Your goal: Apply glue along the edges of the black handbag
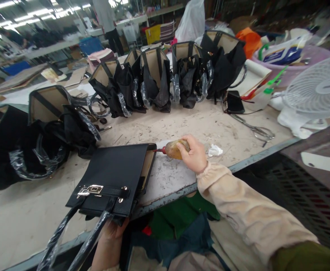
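A black handbag (116,165) lies on its side on the worktable, its gold-coloured clasp facing up and its plastic-wrapped handles hanging toward me over the edge. My left hand (111,233) is under the bag's top end by the handles, gripping it; most of the fingers are hidden beneath the bag. In my right hand (194,152) is a squeeze bottle (176,149) of yellowish-brown liquid, fingers wrapped round it. The bottle's red nozzle points left, its thin tip at the upper corner of the bag's open side, where beige lining shows.
Several similar black bags (156,79) stand along the back and left of the table (142,128). To the right are scissors (256,130), a phone (234,102), glasses, a white fan (320,86) and a purple basin (314,58). A crumpled white scrap (215,150) lies near the front edge.
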`<state>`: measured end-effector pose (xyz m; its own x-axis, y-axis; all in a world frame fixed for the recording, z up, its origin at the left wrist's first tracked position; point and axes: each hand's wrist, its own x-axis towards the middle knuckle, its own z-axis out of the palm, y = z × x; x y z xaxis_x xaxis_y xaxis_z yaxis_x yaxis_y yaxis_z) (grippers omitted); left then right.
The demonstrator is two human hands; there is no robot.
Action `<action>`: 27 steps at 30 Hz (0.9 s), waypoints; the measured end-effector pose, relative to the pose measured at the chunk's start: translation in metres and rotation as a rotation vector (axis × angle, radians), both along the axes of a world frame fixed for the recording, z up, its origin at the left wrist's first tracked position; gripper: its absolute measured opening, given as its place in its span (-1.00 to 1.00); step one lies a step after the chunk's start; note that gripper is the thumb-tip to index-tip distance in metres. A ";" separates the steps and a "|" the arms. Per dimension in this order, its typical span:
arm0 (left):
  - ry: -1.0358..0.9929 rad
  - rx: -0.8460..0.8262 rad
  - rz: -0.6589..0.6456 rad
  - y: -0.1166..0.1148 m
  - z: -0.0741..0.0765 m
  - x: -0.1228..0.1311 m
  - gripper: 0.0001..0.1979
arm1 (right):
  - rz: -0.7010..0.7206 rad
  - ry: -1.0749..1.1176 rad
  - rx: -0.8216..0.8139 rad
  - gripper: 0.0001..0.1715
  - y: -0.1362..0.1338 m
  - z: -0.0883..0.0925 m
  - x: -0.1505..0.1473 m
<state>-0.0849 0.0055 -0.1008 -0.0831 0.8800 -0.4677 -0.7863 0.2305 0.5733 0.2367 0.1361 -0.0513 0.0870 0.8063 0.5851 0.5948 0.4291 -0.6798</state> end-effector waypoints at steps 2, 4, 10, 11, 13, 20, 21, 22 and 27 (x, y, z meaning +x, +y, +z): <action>-0.046 0.038 -0.033 0.000 -0.004 -0.003 -0.83 | 0.017 0.002 -0.008 -0.88 0.000 -0.001 -0.001; -0.095 0.070 -0.064 0.000 -0.005 -0.004 -0.81 | 0.029 0.007 -0.033 -0.88 -0.002 0.000 -0.001; -0.086 0.074 -0.038 0.003 0.003 0.005 -0.80 | 0.049 0.044 -0.084 -0.87 -0.007 0.004 -0.001; -0.051 0.019 -0.002 0.004 0.006 0.008 -0.81 | 0.045 0.034 -0.073 -0.87 -0.006 0.003 -0.001; 0.043 -0.097 0.086 0.006 0.014 0.015 -0.84 | 0.024 0.012 -0.055 -0.86 -0.002 -0.001 -0.001; 0.369 -0.295 0.210 -0.003 0.068 0.038 -0.82 | 0.086 0.080 -0.033 -0.87 -0.004 0.003 0.000; 0.399 -0.304 0.206 -0.006 0.079 0.039 -0.82 | 0.108 0.087 -0.035 -0.86 -0.007 0.005 0.000; 0.432 -0.313 0.191 -0.009 0.092 0.039 -0.83 | 0.128 0.095 -0.039 -0.86 -0.010 0.007 0.001; 0.595 -0.412 0.121 -0.019 0.158 0.035 -0.86 | 0.210 0.173 -0.074 -0.84 -0.025 0.010 0.003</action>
